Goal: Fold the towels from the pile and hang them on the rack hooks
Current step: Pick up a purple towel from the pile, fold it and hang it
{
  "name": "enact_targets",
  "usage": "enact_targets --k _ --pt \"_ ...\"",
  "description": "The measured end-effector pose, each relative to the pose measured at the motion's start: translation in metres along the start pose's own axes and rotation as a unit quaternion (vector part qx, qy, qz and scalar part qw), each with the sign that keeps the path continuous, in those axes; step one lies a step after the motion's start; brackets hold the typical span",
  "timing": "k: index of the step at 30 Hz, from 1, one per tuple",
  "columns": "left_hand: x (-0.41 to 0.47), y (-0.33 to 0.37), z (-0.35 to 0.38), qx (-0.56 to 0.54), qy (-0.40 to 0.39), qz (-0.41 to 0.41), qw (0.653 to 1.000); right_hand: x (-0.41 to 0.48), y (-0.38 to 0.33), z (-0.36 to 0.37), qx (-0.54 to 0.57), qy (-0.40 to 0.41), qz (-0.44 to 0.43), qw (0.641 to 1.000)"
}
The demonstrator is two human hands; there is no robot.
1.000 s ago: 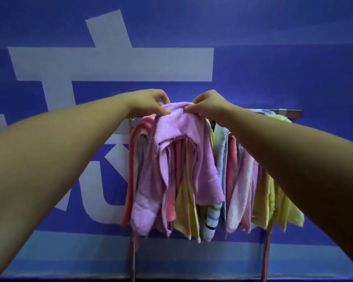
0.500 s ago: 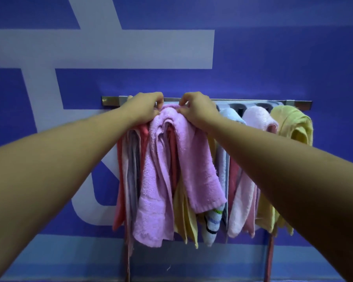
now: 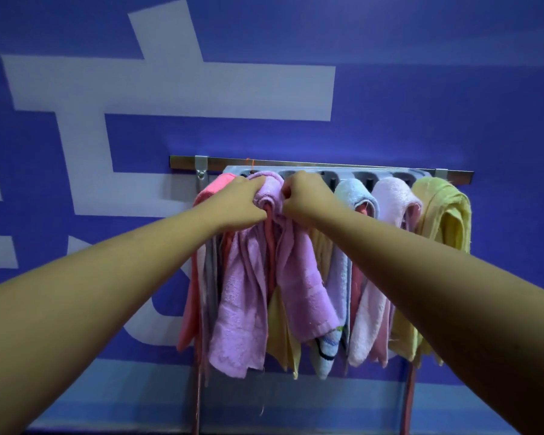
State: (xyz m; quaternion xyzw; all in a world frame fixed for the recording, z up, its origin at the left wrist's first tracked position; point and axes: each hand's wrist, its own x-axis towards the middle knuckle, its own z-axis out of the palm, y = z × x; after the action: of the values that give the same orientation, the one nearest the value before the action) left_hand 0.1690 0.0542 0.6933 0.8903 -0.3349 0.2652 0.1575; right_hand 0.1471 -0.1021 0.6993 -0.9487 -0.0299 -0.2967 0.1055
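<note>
Two hands grip the lilac towel (image 3: 299,277) at its top fold, where it drapes over the rack (image 3: 321,167): left hand (image 3: 237,206) bunching its left side, right hand (image 3: 305,197) fisted on its right. Coral (image 3: 215,186), blue (image 3: 355,191), pink (image 3: 393,196) and yellow (image 3: 443,208) towels hang alongside, against a blue wall (image 3: 421,89).

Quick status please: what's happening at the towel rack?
Left hand and right hand both grip purple towel at its top fold. Draped at the rack, ends hanging. Coral towel and blue towel crowd either side; hook hidden.
</note>
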Motion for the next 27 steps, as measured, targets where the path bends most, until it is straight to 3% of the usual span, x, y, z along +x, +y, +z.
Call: enact_targets --k 4,8,14,19,24,27 --pt "0.000 0.001 0.012 -0.104 0.008 -0.034 0.994 -0.018 0.000 0.006 0.135 -0.041 0.021 0.990" --pt "0.000 0.010 0.008 -0.176 0.001 -0.068 0.982 -0.031 0.016 0.023 0.177 -0.019 -0.014 0.984" --pt "0.006 0.005 0.028 -0.153 -0.031 -0.145 0.977 -0.035 0.018 0.040 0.262 0.010 -0.020 0.965" --pt "0.003 -0.001 0.029 -0.162 -0.004 -0.101 0.982 -0.038 0.016 0.056 0.190 0.029 -0.044 0.980" --pt "0.002 -0.005 0.027 -0.226 0.014 -0.121 0.966 -0.030 0.017 0.055 0.325 -0.004 0.033 0.945" --pt "0.001 -0.007 0.031 -0.193 0.014 -0.089 0.977 -0.036 0.019 0.063 0.217 0.056 -0.049 0.973"
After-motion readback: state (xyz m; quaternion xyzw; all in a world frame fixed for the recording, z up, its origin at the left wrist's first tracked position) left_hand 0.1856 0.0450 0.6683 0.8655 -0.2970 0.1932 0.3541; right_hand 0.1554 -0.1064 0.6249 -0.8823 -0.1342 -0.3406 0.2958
